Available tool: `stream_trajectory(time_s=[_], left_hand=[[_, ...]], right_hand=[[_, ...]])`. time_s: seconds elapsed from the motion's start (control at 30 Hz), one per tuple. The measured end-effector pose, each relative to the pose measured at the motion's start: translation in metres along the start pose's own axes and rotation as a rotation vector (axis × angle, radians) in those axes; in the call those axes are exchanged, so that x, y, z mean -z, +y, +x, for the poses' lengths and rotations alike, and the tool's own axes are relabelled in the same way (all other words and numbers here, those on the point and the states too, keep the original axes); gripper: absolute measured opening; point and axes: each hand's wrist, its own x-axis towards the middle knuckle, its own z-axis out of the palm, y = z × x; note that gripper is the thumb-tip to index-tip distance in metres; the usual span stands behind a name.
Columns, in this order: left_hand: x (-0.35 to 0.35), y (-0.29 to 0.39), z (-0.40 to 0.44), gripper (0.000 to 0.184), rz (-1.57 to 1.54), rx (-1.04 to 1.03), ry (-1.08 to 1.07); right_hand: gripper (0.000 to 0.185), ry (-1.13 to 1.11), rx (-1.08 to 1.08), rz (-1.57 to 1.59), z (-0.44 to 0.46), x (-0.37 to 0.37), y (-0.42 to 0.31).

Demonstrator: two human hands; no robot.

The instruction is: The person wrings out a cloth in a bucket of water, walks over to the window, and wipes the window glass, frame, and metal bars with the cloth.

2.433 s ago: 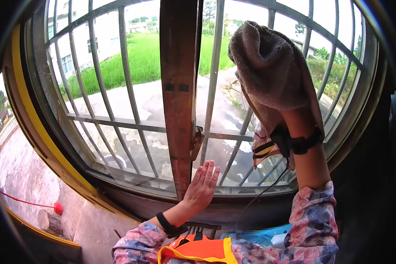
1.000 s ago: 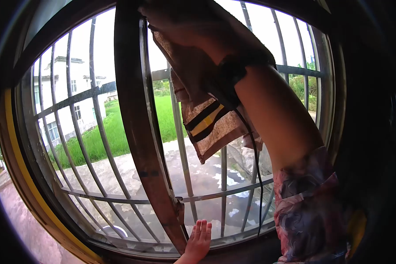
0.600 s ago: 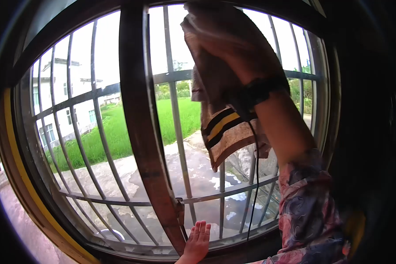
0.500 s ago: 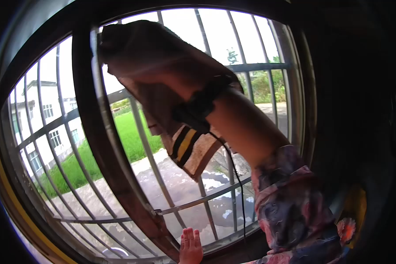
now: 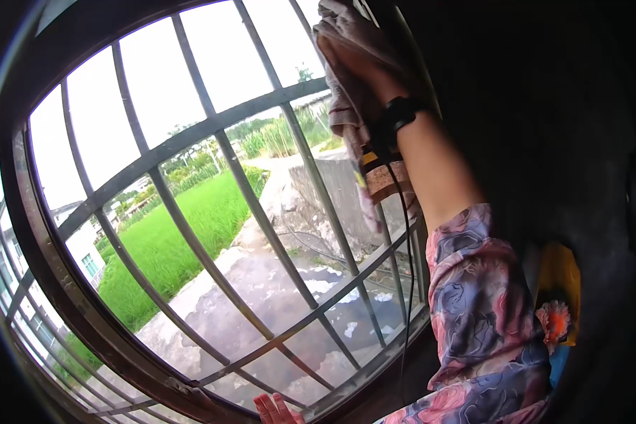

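Note:
My right hand (image 5: 352, 62) is raised to the upper right side of the window, with a greyish-pink towel (image 5: 345, 113) held against it. The towel covers most of the fingers and hangs below the wrist, showing a black and yellow stripe near its lower end. A black band with a small device (image 5: 401, 113) is strapped round that wrist, and a dark cable (image 5: 405, 283) trails down from it. At the bottom edge my left hand (image 5: 275, 410) shows only its fingers, stretched out near the lower window frame (image 5: 222, 406).
Metal bars (image 5: 233, 159) cross the window outside. A dark upright frame (image 5: 63, 283) stands at the left. Beyond lie green grass (image 5: 184, 226), wet concrete and a white building. To the right, in shadow, are a yellow object (image 5: 560, 272) and a pinkish-orange flower-like thing (image 5: 552, 321).
My right hand has carried the towel from the upright frame across to the window's right side. The view has turned right, and my left hand appears lower and further left.

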Motion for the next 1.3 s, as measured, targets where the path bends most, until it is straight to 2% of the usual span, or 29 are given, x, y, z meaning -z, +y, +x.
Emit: stream_trajectory(time_s=[0.07,0.1,0.2,0.23,0.3,0.37,0.4,0.43,0.47,0.5,0.57,0.63,0.67,0.7,0.73,0.77,0.8,0.87,0.9,0.93,0.97,1.0,1.07,1.13,1.17,1.2,1.23,1.27,1.3], left_hand=[[0.001,0.003,0.0,0.057,-0.015,0.005,0.031],[0.0,0.001,0.0,0.057,-0.028,-0.011,0.038],[0.001,0.004,0.004,0.056,0.011,-0.034,0.054],[0.003,0.004,0.005,0.056,0.014,-0.026,0.042],[0.006,0.011,0.006,0.057,0.013,0.016,0.024],[-0.001,0.003,0.001,0.055,0.052,-0.003,0.009],[0.003,0.005,0.005,0.055,0.083,-0.019,0.013],[0.002,0.002,0.003,0.055,0.079,-0.017,-0.002],[-0.001,-0.001,0.002,0.057,0.091,-0.023,-0.001],[-0.004,-0.001,0.002,0.06,0.101,-0.031,0.002],[-0.002,0.003,0.003,0.06,0.105,-0.027,0.0],[-0.003,0.002,0.003,0.067,0.103,-0.042,0.033],[-0.001,0.004,0.004,0.066,0.123,-0.038,0.027],[-0.001,0.004,0.005,0.066,0.121,-0.044,0.033],[0.0,0.004,0.005,0.066,0.121,-0.046,0.037],[0.004,0.008,0.007,0.066,0.116,-0.039,0.035],[0.006,0.011,0.008,0.065,0.102,-0.028,0.034],[0.01,0.015,0.009,0.06,0.024,0.009,0.054],[0.015,0.021,0.011,0.055,-0.019,0.016,0.075],[0.019,0.027,0.012,0.051,-0.061,0.024,0.094],[0.02,0.032,0.011,0.046,-0.225,0.05,0.091],[0.018,0.035,0.008,0.042,-0.472,0.113,0.014],[0.013,0.051,0.007,0.038,-0.882,0.401,-0.24],[-0.01,0.059,0.004,0.039,-1.16,0.498,-0.411],[-0.032,0.059,-0.001,0.049,-1.347,0.467,-0.452],[-0.042,0.065,0.001,0.054,-1.502,0.523,-0.577],[-0.044,0.07,0.0,0.054,-1.606,0.616,-0.788],[-0.095,0.066,-0.022,0.052,-1.705,0.459,-0.986],[-0.076,0.078,-0.024,0.053,-1.758,0.55,-1.137]], right_hand=[[0.022,0.414,-0.454,1.02,-0.025,-0.063,-0.02],[0.022,0.394,-0.445,1.023,-0.032,-0.057,-0.02],[0.031,0.005,-0.684,1.296,-0.05,-0.034,-0.019],[0.02,0.311,-0.545,1.014,-0.059,-0.096,-0.06],[0.021,0.192,-0.531,1.155,-0.1,-0.067,-0.068],[0.024,0.185,-0.611,1.283,-0.144,-0.032,-0.088],[0.025,0.281,-0.681,1.286,-0.173,-0.024,-0.113],[0.024,0.166,-0.666,1.17,-0.209,-0.013,-0.137],[0.029,-0.079,-0.763,1.362,-0.237,0.021,-0.143],[0.034,-0.055,-0.772,1.185,-0.278,0.034,-0.188],[0.034,-0.129,-0.938,1.587,-0.309,0.113,-0.179],[0.035,-0.139,-1.292,2.067,-0.363,0.166,-0.226],[0.033,-0.264,-1.526,2.341,-0.38,0.192,-0.236],[0.032,-0.375,-1.852,2.543,-0.383,0.218,-0.234],[0.028,-0.541,-1.308,2.19,-0.39,0.231,-0.226],[0.023,-0.561,-0.917,1.712,-0.382,0.243,-0.205],[0.017,-0.513,-0.883,1.878,-0.391,0.242,-0.206],[0.013,-1.021,-1.617,2.626,-0.411,0.246,-0.209],[0.016,-1.286,-2.135,2.876,-0.418,0.244,-0.197],[0.023,-1.486,-2.161,3.011,-0.409,0.24,-0.177],[0.03,-1.496,-2.178,3.08,-0.399,0.237,-0.16],[0.038,-1.497,-2.189,3.155,-0.39,0.236,-0.147],[0.048,-1.328,-2.047,3.269,-0.375,0.239,-0.129],[0.051,-1.371,-1.988,3.437,-0.372,0.243,-0.122],[0.051,-1.421,-1.953,3.461,-0.366,0.247,-0.118],[0.052,-1.462,-1.913,3.486,-0.359,0.251,-0.112],[0.052,-1.477,-1.899,3.489,-0.351,0.256,-0.104],[0.051,-1.524,-1.829,3.536,-0.343,0.259,-0.095],[0.051,-1.57,-1.757,3.581,-0.338,0.262,-0.09]])
